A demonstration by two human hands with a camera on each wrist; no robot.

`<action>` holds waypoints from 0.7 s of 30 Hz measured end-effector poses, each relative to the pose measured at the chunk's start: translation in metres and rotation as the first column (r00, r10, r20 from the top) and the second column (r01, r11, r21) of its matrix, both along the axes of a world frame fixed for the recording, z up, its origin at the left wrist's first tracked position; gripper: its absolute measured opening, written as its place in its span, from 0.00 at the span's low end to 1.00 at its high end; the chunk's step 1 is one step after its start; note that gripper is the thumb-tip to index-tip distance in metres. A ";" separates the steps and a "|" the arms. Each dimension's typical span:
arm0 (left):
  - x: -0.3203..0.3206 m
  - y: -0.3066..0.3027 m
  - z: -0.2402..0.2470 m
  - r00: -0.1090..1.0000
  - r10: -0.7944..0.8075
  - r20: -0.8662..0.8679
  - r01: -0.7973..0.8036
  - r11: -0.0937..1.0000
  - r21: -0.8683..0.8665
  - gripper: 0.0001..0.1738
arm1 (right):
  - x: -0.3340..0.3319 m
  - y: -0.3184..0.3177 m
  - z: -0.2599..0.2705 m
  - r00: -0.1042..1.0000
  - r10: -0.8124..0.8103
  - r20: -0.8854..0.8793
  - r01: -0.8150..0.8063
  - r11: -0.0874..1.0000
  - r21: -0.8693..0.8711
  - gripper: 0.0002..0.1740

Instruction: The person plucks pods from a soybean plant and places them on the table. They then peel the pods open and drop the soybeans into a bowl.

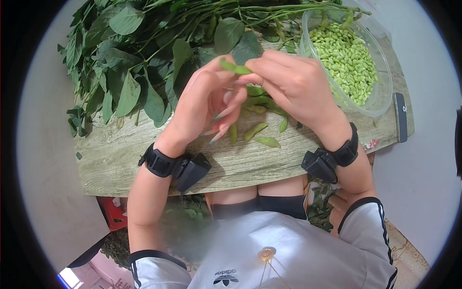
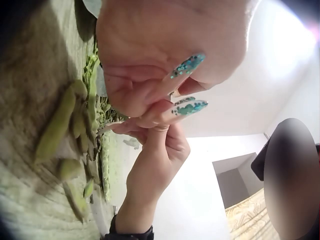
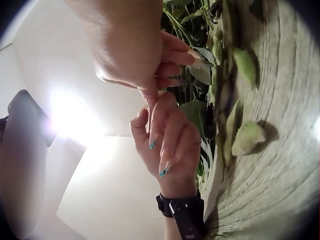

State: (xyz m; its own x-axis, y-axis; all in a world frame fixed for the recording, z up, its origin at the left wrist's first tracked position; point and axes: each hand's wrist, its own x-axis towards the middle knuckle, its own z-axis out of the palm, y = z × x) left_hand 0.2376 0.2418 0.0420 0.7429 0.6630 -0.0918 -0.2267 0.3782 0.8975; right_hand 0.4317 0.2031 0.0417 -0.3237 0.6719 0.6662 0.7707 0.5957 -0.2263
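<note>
A green pod [image 1: 235, 67] is pinched between both hands above the table in the head view. The left hand [image 1: 204, 98] holds its left end with thumb and index finger, the other fingers loosely bent. At its right end, the right hand [image 1: 296, 84] pinches with thumb and fingertips. Several pods [image 1: 267, 141] lie on the wood-grain table below the hands; pods [image 2: 55, 130] also show in the left wrist view and a pod [image 3: 248, 138] in the right wrist view. In both wrist views the held pod is hidden by fingers.
Leafy stems [image 1: 130, 58] cover the table's back left and run along the back. A clear plastic bowl [image 1: 385, 91] of shelled green beans [image 1: 344, 60] stands at the back right. A dark phone [image 1: 401, 118] lies by the table's right edge.
</note>
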 end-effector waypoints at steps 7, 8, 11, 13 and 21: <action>0.006 -0.006 -0.002 0.996 0.058 -0.068 -0.060 0.998 -0.026 0.15 | -0.004 -0.003 -0.001 0.999 0.047 0.007 -0.047 0.998 -0.039 0.07; 0.007 -0.007 0.001 0.993 0.079 -0.084 -0.081 0.996 -0.023 0.18 | -0.003 -0.003 0.001 0.999 0.046 0.006 -0.046 0.998 -0.040 0.07; 0.003 -0.003 -0.002 0.980 0.185 -0.075 -0.189 0.981 -0.038 0.27 | 0.002 -0.002 0.006 0.999 -0.007 0.047 0.009 1.000 -0.025 0.09; 0.003 0.000 -0.001 0.979 0.187 -0.078 -0.190 0.982 -0.021 0.33 | 0.002 -0.002 0.006 0.999 -0.010 0.034 0.010 1.000 0.010 0.10; 0.004 -0.003 0.005 0.980 0.138 -0.143 -0.114 0.979 0.166 0.24 | 0.001 0.001 0.000 0.999 0.014 -0.034 -0.015 0.999 -0.046 0.09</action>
State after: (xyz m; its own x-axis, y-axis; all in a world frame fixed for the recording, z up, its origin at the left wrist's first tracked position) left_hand 0.2415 0.2390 0.0467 0.6378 0.7655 -0.0853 -0.1191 0.2074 0.9710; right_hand 0.4330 0.2042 0.0418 -0.3115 0.6978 0.6450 0.7534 0.5950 -0.2798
